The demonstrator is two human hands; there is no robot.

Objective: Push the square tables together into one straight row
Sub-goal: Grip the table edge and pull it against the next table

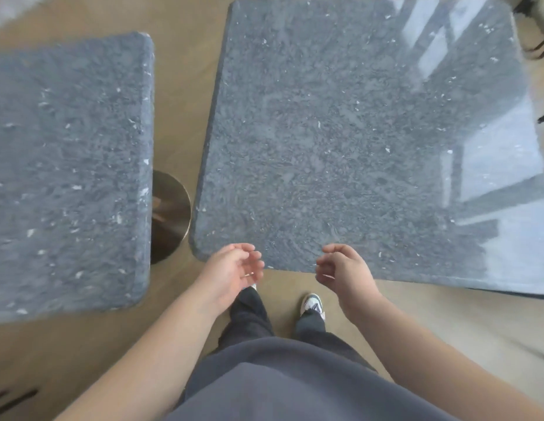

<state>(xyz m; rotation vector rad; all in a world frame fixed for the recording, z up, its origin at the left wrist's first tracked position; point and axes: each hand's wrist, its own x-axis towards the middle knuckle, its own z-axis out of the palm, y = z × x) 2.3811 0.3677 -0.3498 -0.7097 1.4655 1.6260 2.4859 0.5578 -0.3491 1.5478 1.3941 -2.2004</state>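
The right-hand table (355,132), a square slab of dark grey speckled stone with rounded corners and a polished face that mirrors the window on its far right side, stands straight in front of the person, its near edge just ahead of their feet. The left-hand table (67,171), same stone and same shape, sits just beside it across a strip of bare tan floor (179,110), and the gap is not even: it narrows toward the near end, so the two tops are a little out of square with each other. Under the left table's edge a round brass-coloured pedestal base (170,214) pokes into that gap. Both hands hover at the near edge of the right-hand table, gripping nothing; the left hand (231,271) has its fingers loosely curled and its palm turned inward near the table's near-left corner, and the right hand (343,271) is likewise half-curled and empty (whether a fingertip brushes the stone I cannot tell). To close the gap well, I would judge the grip wants to be on the edge itself with hands spread wider, pushing sideways to the left and swinging the far end in more than the near, slowly, since stone on a pedestal looks heavy and could tip or knock edges.
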